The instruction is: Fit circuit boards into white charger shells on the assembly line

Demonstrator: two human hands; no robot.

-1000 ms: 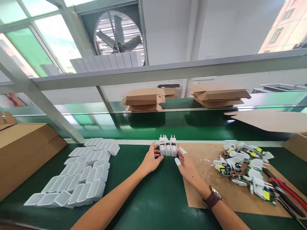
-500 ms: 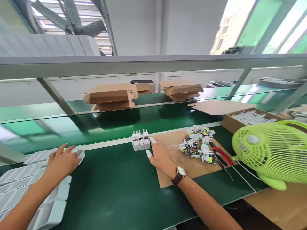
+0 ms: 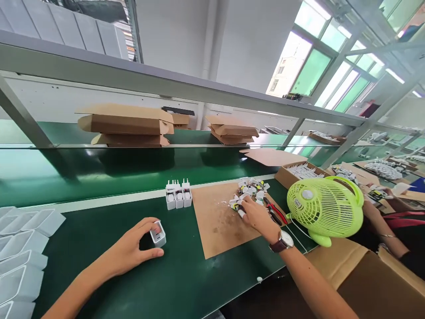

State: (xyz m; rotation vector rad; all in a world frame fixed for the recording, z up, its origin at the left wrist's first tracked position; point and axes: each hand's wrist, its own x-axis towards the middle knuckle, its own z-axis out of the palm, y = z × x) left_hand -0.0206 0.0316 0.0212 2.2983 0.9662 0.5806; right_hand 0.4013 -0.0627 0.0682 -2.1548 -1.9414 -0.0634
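Observation:
My left hand (image 3: 133,248) is over the green bench with a small white plastic charger housing (image 3: 158,235) at its fingertips. A finger reaches into the housing's open side, and the thumb is spread a little apart from it. On the right, my right hand (image 3: 259,215), with white covers on its fingertips, pinches a circuit board (image 3: 235,204) at the near edge of a pile of circuit boards (image 3: 254,188) with white and yellow parts. Between the hands, several filled white chargers (image 3: 179,197) stand in a row near the back edge, some with pins pointing up.
Rows of empty white housings (image 3: 26,243) sit at the left. Brown cardboard (image 3: 212,230) lies under the boards, with red-handled pliers (image 3: 277,212) beside them. A green fan (image 3: 323,212) stands at the right, near a co-worker's arm (image 3: 381,226). Folded boxes (image 3: 129,124) rest behind.
My left hand has moved right from the housing rows, bringing one housing with it. My right hand has gone from beside the chargers to the board pile. The view has turned right.

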